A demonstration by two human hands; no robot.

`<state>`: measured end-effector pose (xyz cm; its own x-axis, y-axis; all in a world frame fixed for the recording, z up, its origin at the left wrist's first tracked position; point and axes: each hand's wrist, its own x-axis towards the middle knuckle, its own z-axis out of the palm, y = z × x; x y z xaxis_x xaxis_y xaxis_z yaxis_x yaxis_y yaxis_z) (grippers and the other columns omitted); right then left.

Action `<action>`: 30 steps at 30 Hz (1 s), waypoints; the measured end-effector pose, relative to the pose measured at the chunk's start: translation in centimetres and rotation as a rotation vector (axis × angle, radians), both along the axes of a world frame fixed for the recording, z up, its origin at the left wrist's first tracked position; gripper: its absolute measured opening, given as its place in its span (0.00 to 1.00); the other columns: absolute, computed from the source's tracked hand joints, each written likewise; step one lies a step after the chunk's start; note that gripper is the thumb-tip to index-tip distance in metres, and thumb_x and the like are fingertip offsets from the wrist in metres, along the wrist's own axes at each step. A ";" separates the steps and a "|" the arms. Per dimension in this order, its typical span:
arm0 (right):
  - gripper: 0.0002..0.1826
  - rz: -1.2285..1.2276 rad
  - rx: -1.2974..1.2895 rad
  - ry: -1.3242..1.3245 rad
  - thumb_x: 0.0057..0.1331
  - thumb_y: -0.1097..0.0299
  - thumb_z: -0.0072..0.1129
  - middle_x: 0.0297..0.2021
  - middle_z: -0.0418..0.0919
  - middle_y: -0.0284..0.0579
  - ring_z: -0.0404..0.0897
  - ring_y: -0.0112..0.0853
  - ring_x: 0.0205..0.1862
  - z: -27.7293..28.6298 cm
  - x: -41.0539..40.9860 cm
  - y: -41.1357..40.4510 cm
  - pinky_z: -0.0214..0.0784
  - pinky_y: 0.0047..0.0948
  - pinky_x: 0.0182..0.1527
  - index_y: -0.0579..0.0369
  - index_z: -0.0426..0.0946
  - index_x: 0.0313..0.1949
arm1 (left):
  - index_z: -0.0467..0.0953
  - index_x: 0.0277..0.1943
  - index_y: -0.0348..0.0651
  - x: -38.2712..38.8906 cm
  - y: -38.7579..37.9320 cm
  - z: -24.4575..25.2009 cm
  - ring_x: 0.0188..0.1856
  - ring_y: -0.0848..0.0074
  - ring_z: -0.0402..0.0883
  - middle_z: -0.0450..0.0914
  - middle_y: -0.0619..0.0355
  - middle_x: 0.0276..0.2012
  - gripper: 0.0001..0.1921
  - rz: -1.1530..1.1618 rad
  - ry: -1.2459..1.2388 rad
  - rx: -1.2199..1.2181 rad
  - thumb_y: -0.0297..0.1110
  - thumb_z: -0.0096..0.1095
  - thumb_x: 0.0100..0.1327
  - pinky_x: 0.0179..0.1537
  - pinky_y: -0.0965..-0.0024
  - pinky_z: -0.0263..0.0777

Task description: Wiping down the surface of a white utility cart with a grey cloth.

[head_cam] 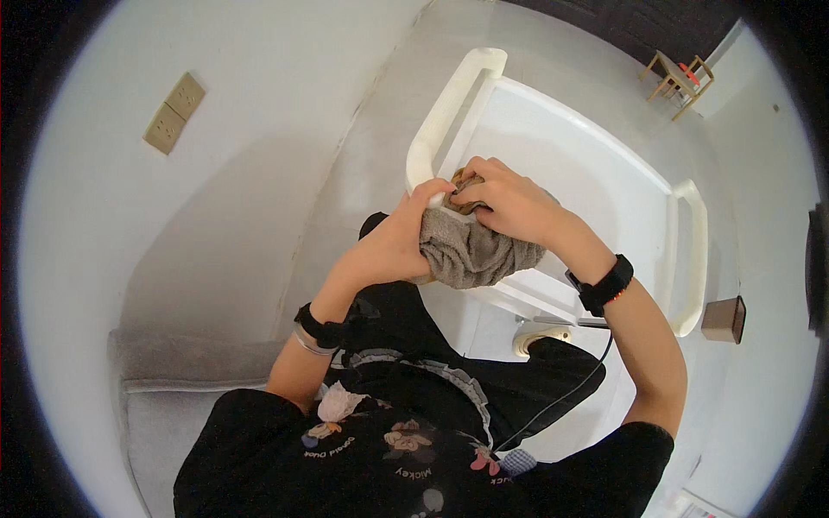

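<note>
A crumpled grey-brown towel [476, 252] is bunched over the near left corner of a white tray-like top [570, 155]. My left hand [388, 243] grips the towel's left side, its thumb resting by the lower end of a cream-white handle [424, 142]. My right hand [511, 201] lies over the towel's upper part with the fingers curled into a fold. A patch of yellow-brown shows in that fold. The left fingertips are hidden beneath the cloth.
A second cream-white handle [696, 259] lines the top's right side. My legs straddle the near edge. Left are a white wall with socket plates [173, 113] and a grey sofa [188, 401]. A brown bin [724, 319] stands right, a wooden chair [680, 78] farther back. A thin cable [570, 401] hangs from my right wrist.
</note>
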<state>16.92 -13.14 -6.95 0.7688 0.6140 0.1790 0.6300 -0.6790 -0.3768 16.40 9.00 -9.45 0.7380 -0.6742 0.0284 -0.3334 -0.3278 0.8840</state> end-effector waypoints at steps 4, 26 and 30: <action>0.16 -0.119 -0.125 -0.023 0.53 0.79 0.58 0.46 0.71 0.42 0.72 0.39 0.50 0.8 0.0 -0.6 0.75 0.36 0.45 0.49 0.81 0.42 | 0.50 0.67 0.52 0.1 0.2 0.1 0.59 0.66 0.68 0.61 0.44 0.63 0.49 -0.006 -0.064 0.053 0.23 0.75 0.45 0.60 0.66 0.63; 0.15 0.007 -0.057 -0.155 0.54 0.78 0.56 0.44 0.71 0.40 0.73 0.37 0.49 -0.8 -0.2 0.3 0.78 0.34 0.42 0.49 0.82 0.40 | 0.53 0.65 0.51 0.1 0.2 -0.3 0.68 0.58 0.59 0.51 0.41 0.70 0.48 0.014 -0.079 0.005 0.26 0.78 0.44 0.65 0.63 0.57; 0.15 -0.006 -0.083 -0.104 0.54 0.79 0.56 0.44 0.71 0.41 0.73 0.37 0.49 -0.1 0.2 0.1 0.77 0.34 0.44 0.49 0.82 0.39 | 0.54 0.65 0.51 0.1 -0.1 -0.1 0.66 0.58 0.62 0.53 0.42 0.69 0.47 0.047 -0.025 0.025 0.28 0.79 0.44 0.65 0.63 0.57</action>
